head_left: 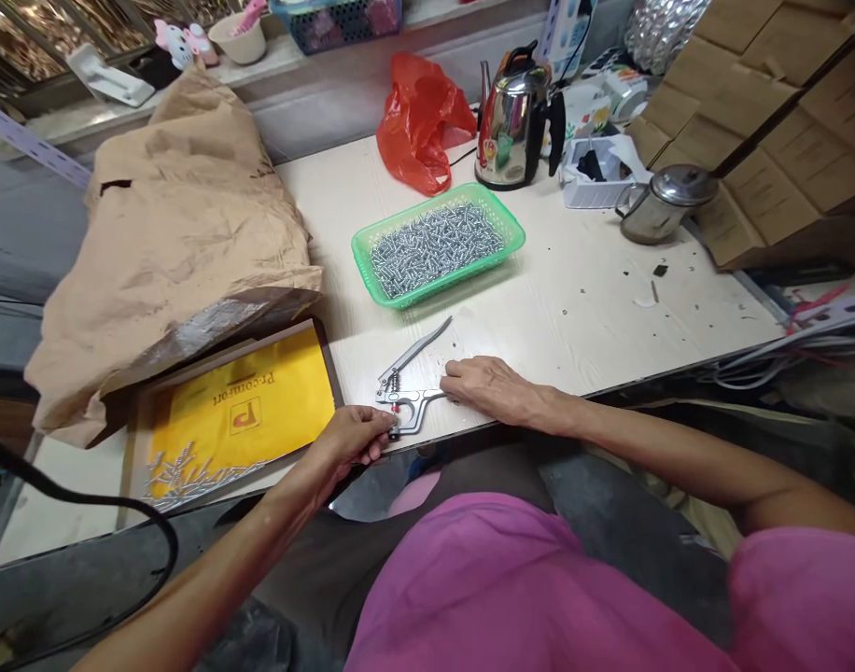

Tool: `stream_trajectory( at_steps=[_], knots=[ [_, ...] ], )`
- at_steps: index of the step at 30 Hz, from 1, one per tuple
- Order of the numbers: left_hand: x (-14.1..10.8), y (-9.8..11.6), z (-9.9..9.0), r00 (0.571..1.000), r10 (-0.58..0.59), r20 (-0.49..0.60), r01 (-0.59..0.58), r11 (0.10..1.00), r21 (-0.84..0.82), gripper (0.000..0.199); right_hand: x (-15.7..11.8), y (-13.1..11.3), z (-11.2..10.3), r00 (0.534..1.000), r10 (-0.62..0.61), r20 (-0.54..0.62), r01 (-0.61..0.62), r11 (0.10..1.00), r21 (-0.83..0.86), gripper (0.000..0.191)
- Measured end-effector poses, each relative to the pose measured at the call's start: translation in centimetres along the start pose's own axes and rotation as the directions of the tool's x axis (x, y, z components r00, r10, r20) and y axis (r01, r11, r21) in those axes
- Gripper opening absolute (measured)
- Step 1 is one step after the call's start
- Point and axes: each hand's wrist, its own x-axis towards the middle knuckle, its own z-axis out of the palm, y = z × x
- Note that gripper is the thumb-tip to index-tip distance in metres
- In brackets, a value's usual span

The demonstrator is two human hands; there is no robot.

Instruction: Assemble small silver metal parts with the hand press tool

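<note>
Silver snap-fastener pliers (420, 403) lie at the front edge of the table, their upper handle raised and a spring and a red part showing at the jaw. My right hand (490, 387) is closed around the end of the lower handle. At the jaw, the fingers of my left hand (361, 431) are pinched together against the tool's head; whatever small thing they hold is hidden. Beyond the pliers stands a green plastic basket (438, 297) filled with many small silver metal pieces (438, 247).
To the left, a yellow-lined tray (287, 378) holds loose silver strips (196, 481). A large brown paper bag (182, 205) leans behind it. At the back are a red plastic bag (420, 121), an electric kettle (515, 126), a white basket (595, 191), a lidded pot (662, 210) and cardboard boxes (770, 121).
</note>
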Motion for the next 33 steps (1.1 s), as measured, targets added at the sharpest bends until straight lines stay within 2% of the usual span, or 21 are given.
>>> stream_trajectory(
  at_steps=[3, 4, 7, 8, 10, 14, 19, 21, 23, 25, 27, 30, 32, 33],
  knots=[
    [0.0, 0.0, 0.0, 1.0, 0.006, 0.008, -0.006, 1.0, -0.003, 0.038, 0.2, 0.4, -1.2, 1.0, -0.008, -0.002, 0.008, 1.0, -0.004, 0.019],
    [0.0, 0.0, 0.0, 1.0, 0.006, 0.007, -0.005, 1.0, -0.006, 0.038, 0.4, 0.7, -1.6, 1.0, -0.001, -0.019, 0.001, 1.0, -0.009, 0.027],
    [-0.1, -0.1, 0.0, 1.0, 0.001, -0.002, -0.001, 1.0, 0.0, 0.039, 1.4, 2.0, -2.2, 0.999, 0.028, -0.032, -0.028, 0.999, -0.018, 0.081],
    [-0.2, -0.1, 0.0, 1.0, -0.003, -0.003, 0.003, 1.0, 0.004, 0.039, 1.9, 2.5, -2.2, 1.0, 0.024, -0.011, -0.024, 1.0, -0.019, 0.093],
    [-0.2, -0.1, 0.1, 1.0, -0.007, -0.004, 0.007, 1.0, 0.007, 0.039, 2.7, 3.2, -2.2, 0.999, -0.003, 0.033, 0.004, 1.0, -0.016, 0.102],
    [-0.2, -0.2, 0.2, 1.0, -0.013, -0.013, 0.013, 1.0, -0.001, 0.038, 3.6, 3.4, -2.3, 0.999, -0.035, 0.026, 0.035, 0.999, -0.026, 0.09],
    [-0.4, -0.3, 0.3, 0.999, -0.03, -0.038, 0.032, 0.999, 0.035, 0.037, 2.8, 2.2, -3.0, 0.999, -0.031, 0.029, 0.033, 0.998, -0.059, 0.067],
    [-0.9, -0.3, 0.4, 0.997, -0.006, -0.072, 0.016, 0.989, 0.146, 0.038, 2.4, 1.7, -3.4, 0.999, -0.023, 0.029, 0.025, 0.999, -0.047, 0.061],
    [-1.6, -0.2, 0.4, 0.981, 0.116, -0.155, -0.054, 0.933, 0.355, 0.036, 2.0, 1.2, -3.8, 0.999, -0.014, 0.033, 0.015, 0.999, -0.032, 0.055],
    [-2.2, 0.0, 0.5, 0.918, 0.333, -0.217, -0.158, 0.806, 0.57, 0.032, 1.8, 0.7, -4.0, 0.999, -0.009, 0.031, 0.01, 1.0, -0.017, 0.049],
    [-2.4, 0.4, 0.7, 0.824, 0.529, -0.204, -0.247, 0.659, 0.711, 0.027, 1.8, 0.4, -3.8, 1.0, -0.005, 0.017, 0.005, 1.0, -0.001, 0.047],
    [-1.6, 1.3, 1.4, 0.697, 0.716, -0.046, -0.38, 0.422, 0.823, 0.024, 1.9, 0.3, -3.0, 1.0, -0.002, -0.012, 0.002, 1.0, 0.006, 0.05],
    [-0.5, 2.0, 2.1, 0.624, 0.775, 0.099, -0.452, 0.255, 0.855, 0.03, 1.9, 0.4, -2.3, 0.999, -0.008, -0.042, 0.008, 1.0, 0.003, 0.056],
    [0.1, 2.4, 2.4, 0.602, 0.782, 0.16, -0.473, 0.188, 0.861, 0.036, 1.9, 0.5, -2.1, 0.998, -0.006, -0.058, 0.006, 1.0, 0.003, 0.06]
  ],
)
